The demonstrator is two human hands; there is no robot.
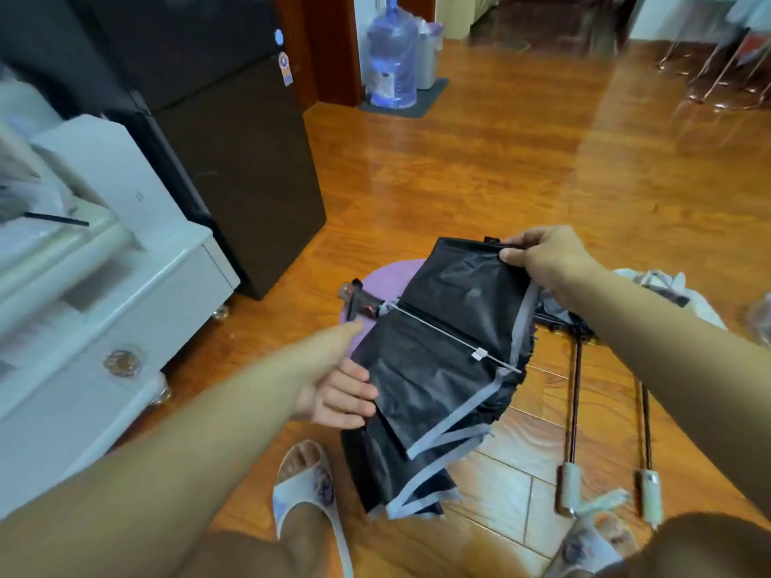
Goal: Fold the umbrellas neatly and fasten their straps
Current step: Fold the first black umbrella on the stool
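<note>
While the black umbrella (442, 344) hangs spread between both hands above the wooden floor (479, 168), I see its canopy panels stretched flat, grey trim running down the near edges and a thin metal rib crossing the middle with a small white tag on it. My left hand (338, 394) grips the near-left edge of the fabric, fingers curled over it, thumb hidden behind. My right hand (542, 256) pinches the far top corner of a panel, thumb pressed on the cloth and fingers folded round the edge. The umbrella's handle (363, 304), dark with a clear knob at its end, points left and sits over a round purple mat (392, 277) on the floor. The lower folds of the canopy droop toward the floor just beside my left foot in a white slipper (308, 490).

To the right, 2 more umbrellas lie on the floor: I can make out 2 dark shafts (575, 402) running toward me, each ending in a pale green handle (569, 483), with dark cloth bunched at their far ends under my right forearm. A white cabinet (125, 285) stands at left, a dark fridge (233, 168) behind it, and a blue water jug (392, 60) stands by the doorway far back.
</note>
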